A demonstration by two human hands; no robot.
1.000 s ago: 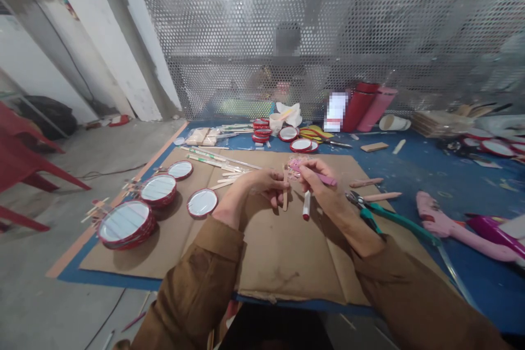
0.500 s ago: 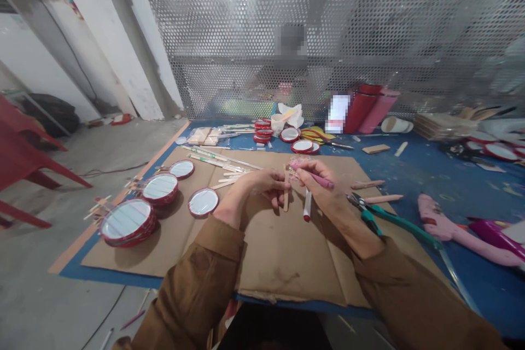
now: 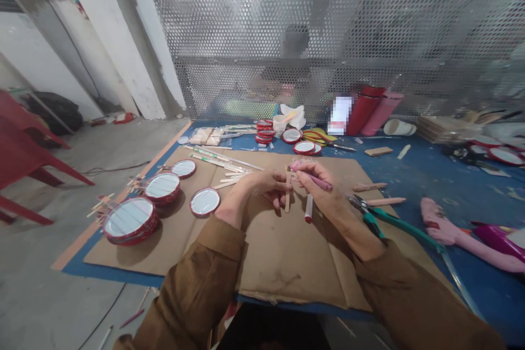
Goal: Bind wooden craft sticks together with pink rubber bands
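My left hand (image 3: 266, 186) pinches a flat wooden craft stick (image 3: 287, 199) upright above the cardboard sheet (image 3: 283, 262). In my right hand (image 3: 322, 175) is a pink marker pen (image 3: 321, 182), its tip at the upper end of the stick, where a dark patch shows. A white marker with a red end (image 3: 308, 210) lies on the cardboard just below my right hand. To the left of my hands are several loose craft sticks (image 3: 233, 178) and a round, red-rimmed piece with a pale top (image 3: 205, 202).
Taller red-rimmed round pieces (image 3: 130, 220) with sticks attached stand along the left. Green-handled pliers (image 3: 375, 219) and a pink glue gun (image 3: 441, 221) lie at the right. Red and pink bottles (image 3: 365, 109) stand at the back before a perforated metal panel (image 3: 229, 22).
The camera view has shifted slightly. Both hands keep their grips, and the pen tip stays at the upper end of the stick.
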